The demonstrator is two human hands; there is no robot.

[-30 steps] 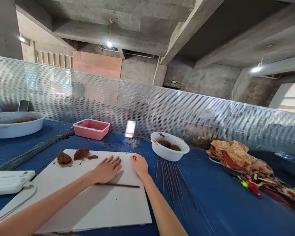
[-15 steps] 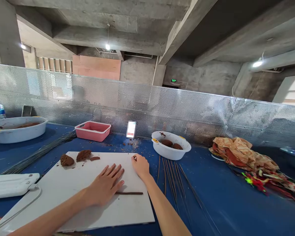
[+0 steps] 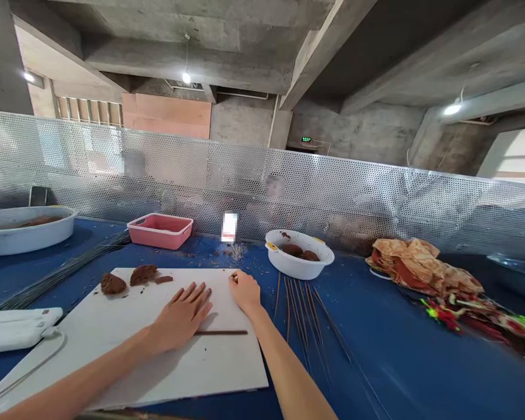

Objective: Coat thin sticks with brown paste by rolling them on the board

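My left hand (image 3: 181,315) lies flat on the white board (image 3: 227,370), fingers stretched out and slightly apart. A thin dark brown rod (image 3: 223,332) runs out to the right from beneath its palm; the rod's left part is hidden. At the board's far right corner rests my right hand (image 3: 245,291), curled closed, and whatever its fingers may hold is too small to make out. Two rough lumps of brown clay-like paste, a left one (image 3: 112,284) and a right one (image 3: 143,274), sit at the board's far left, beside a small brown piece (image 3: 164,280).
Several brown-coated thin rods (image 3: 300,303) lie right of the board. Behind them stands a white basin (image 3: 284,268) with brown lumps. A pink basket (image 3: 157,236), a wire bundle (image 3: 65,271), a white device with a cord (image 3: 20,329) and crumpled cloth (image 3: 424,265) are around. A perforated metal screen (image 3: 359,192) closes the back.
The view has shifted slightly, so everything appears a little further left and higher. My left hand and the rod have moved barely, if at all, away from me; my right hand stays closed.
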